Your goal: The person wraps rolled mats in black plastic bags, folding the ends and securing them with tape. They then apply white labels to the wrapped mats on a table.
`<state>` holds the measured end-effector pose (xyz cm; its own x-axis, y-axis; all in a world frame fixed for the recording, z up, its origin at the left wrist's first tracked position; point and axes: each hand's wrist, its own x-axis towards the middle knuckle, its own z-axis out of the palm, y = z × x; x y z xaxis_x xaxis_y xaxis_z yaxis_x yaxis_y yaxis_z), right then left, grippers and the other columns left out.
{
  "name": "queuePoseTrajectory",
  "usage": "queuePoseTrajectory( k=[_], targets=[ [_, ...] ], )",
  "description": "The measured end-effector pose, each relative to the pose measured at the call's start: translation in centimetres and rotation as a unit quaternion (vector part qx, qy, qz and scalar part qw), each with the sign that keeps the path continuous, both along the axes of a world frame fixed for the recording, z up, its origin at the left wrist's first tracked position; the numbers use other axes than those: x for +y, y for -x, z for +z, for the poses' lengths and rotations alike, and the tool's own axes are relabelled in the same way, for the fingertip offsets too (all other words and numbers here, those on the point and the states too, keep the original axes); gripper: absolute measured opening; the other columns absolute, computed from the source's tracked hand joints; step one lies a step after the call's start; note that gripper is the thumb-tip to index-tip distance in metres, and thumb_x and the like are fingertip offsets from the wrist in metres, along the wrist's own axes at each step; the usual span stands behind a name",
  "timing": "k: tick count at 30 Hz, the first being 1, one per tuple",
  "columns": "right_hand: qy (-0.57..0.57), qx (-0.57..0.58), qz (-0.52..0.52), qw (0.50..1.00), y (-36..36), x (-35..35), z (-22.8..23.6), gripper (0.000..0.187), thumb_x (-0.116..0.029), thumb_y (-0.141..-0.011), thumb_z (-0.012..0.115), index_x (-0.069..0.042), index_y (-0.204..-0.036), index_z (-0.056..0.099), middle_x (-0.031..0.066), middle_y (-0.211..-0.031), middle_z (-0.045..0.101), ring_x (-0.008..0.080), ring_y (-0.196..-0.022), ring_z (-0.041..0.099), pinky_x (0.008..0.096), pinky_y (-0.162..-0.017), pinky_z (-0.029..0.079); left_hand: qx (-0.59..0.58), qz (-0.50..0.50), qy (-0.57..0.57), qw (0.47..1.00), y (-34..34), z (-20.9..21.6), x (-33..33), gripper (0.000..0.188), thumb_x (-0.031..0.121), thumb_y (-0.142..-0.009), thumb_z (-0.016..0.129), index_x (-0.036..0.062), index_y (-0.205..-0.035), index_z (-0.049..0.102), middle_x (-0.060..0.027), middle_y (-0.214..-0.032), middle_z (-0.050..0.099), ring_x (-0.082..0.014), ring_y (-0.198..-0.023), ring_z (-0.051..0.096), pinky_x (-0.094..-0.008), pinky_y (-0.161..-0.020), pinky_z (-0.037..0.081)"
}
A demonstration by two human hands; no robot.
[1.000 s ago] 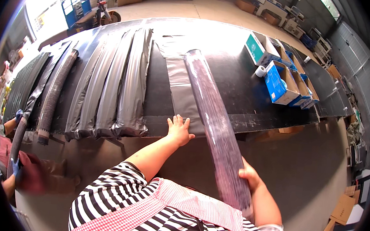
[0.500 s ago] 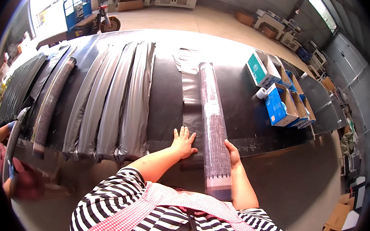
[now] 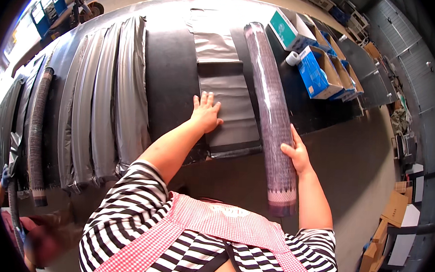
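Observation:
My left hand (image 3: 207, 114) lies flat with spread fingers on a black plastic sleeve (image 3: 232, 104), which stretches away from me across the table. To its right rests a long roll of patterned purple-grey fabric (image 3: 274, 107) in shiny clear wrap, its near end jutting past the table's front edge. My right hand (image 3: 298, 150) grips this roll from the right side near that end, thumb on top and the other fingers partly hidden behind it. Left of my arms lie several filled black plastic packages (image 3: 105, 99) side by side.
Open cardboard boxes (image 3: 315, 76) and a small white roll (image 3: 293, 59) stand at the table's right. Another wrapped fabric roll (image 3: 38, 130) lies at the left. Beyond it, a co-worker's gloved hand (image 3: 6, 174) is at a long roll. Flattened cartons (image 3: 397, 202) stand on the right.
The fabric roll has shifted right with my right hand, off the black sleeve, uncovering more of it. My left hand stays flat on the sleeve. The whole view has turned slightly.

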<state>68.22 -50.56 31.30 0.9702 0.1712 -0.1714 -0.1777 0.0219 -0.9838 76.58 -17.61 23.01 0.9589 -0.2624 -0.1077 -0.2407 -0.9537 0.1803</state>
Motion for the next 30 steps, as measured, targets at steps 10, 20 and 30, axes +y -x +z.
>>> queuePoseTrajectory(
  k=[10, 20, 30],
  targets=[
    [0.174, 0.12, 0.018, 0.977, 4.4, -4.4, -5.2, 0.104, -0.019, -0.071, 0.086, -0.001, -0.151, 0.023, 0.0159, -0.13, 0.057, 0.0239, -0.116, 0.058, 0.0385, -0.104, 0.043, -0.04, -0.184, -0.001, 0.982, 7.0, -2.6, -4.1, 0.018, 0.011, -0.08, 0.063, 0.0027, -0.096, 0.064, -0.0117, -0.099, 0.059, -0.0292, -0.094, 0.06, -0.0376, -0.079, 0.054],
    [-0.112, 0.143, 0.039, 0.983, 0.1, -5.4, -7.4, 0.062, -0.019, -0.08, 0.078, -0.004, -0.13, 0.046, 0.0098, -0.104, 0.062, 0.0205, -0.086, 0.064, 0.0376, -0.075, 0.057, -0.087, -0.067, 0.057, 0.992, 5.3, -2.7, -6.4, 0.009, 0.012, -0.083, 0.061, 0.0082, -0.087, 0.069, -0.0084, -0.098, 0.062, -0.028, -0.095, 0.063, -0.0398, -0.081, 0.053],
    [0.02, 0.082, 0.056, 0.995, 26.3, -11.2, -4.4, 0.117, -0.012, -0.059, 0.094, -0.006, -0.154, 0.025, 0.0088, -0.145, 0.046, 0.0213, -0.131, 0.047, 0.0378, -0.111, 0.036, 0.108, 0.054, 0.351, 0.928, 2.1, -5.9, -4.1, 0.024, 0.022, -0.075, 0.077, 0.0099, -0.095, 0.074, -0.0125, -0.09, 0.073, -0.0318, -0.081, 0.067, -0.0386, -0.077, 0.052]
  ],
)
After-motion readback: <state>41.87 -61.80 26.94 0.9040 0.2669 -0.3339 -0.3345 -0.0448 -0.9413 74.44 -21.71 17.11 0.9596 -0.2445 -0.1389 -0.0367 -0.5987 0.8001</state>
